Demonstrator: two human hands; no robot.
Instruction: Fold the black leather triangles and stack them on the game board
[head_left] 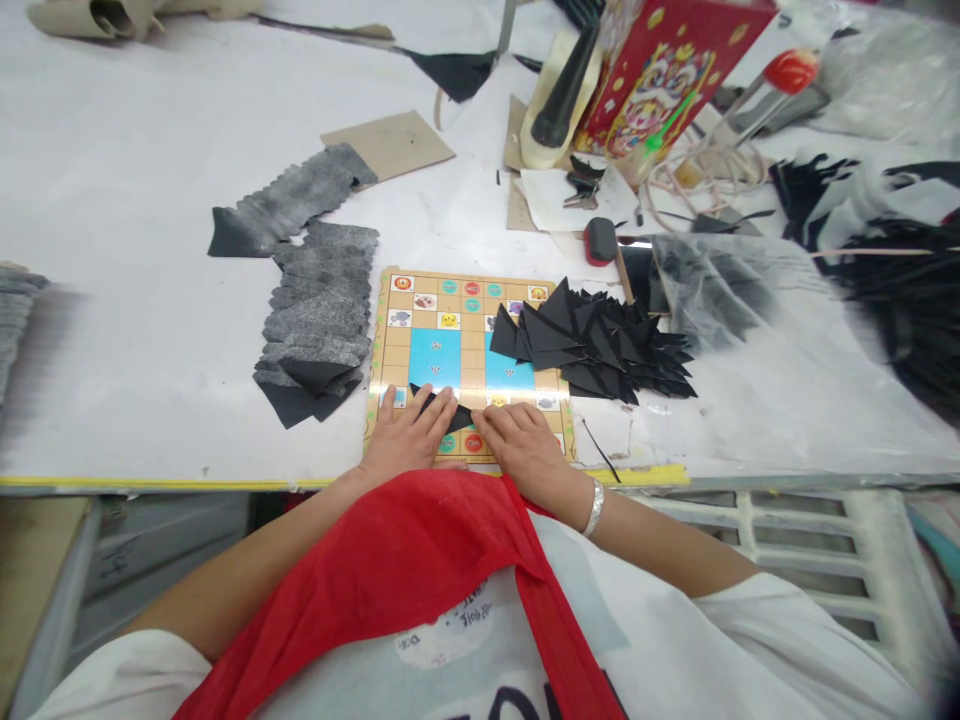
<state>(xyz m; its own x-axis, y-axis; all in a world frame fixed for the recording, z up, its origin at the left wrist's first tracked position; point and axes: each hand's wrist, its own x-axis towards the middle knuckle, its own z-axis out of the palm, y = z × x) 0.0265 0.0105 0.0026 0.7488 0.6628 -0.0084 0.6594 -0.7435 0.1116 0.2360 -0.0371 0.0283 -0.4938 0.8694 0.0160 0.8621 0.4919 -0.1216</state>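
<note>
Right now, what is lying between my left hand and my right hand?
In the head view, a black piece lies there on the board, partly under the left hand, its right end at the right hand.

1. A wide white table (135, 150) fills most of the view, its top slightly marked in places.
2. A yellow strip (645, 476) runs along the table's near edge.
3. A thin upright pole (507, 25) stands at the far side.
4. At lower right, below the tabletop, is white slatted furniture (885, 550), perhaps a plastic chair.
5. At lower left are a grey panel (165, 570) with dark handwriting and a tan board (34, 570).
6. The light is bright, with soft shadows.
</note>
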